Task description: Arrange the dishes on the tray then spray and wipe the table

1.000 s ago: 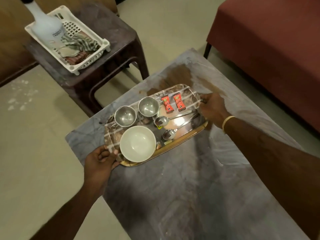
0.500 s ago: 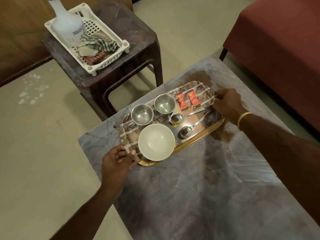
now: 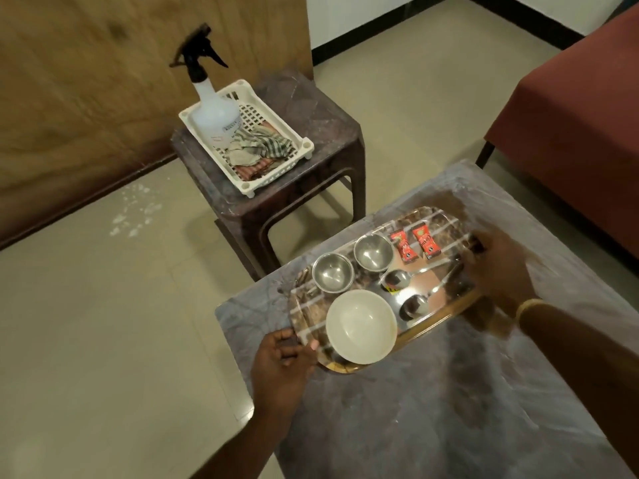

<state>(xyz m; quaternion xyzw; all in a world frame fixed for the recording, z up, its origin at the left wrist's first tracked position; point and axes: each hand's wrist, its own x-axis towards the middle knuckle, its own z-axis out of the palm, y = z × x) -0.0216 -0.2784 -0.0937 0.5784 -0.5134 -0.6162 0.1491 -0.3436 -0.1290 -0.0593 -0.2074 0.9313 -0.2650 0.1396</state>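
I'm in a home living room: a maroon sofa [image 3: 581,140] stands beside my low marble-look worktop [image 3: 449,409], with a brown plastic stool [image 3: 311,167], a wood-panelled wall [image 3: 86,81] and a beige tiled floor [image 3: 103,323] around it.

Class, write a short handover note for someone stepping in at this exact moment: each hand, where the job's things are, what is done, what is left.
Left hand grips the tray's near-left end; right hand grips its far-right end.
Tray sits at the table's far-left corner, loaded: white bowl, two steel bowls, two spoons, two red sachets.
Spray bottle and cloth lie in the white basket on the stool.
Done: dishes arranged.
Left: move the tray away, spray, wipe.
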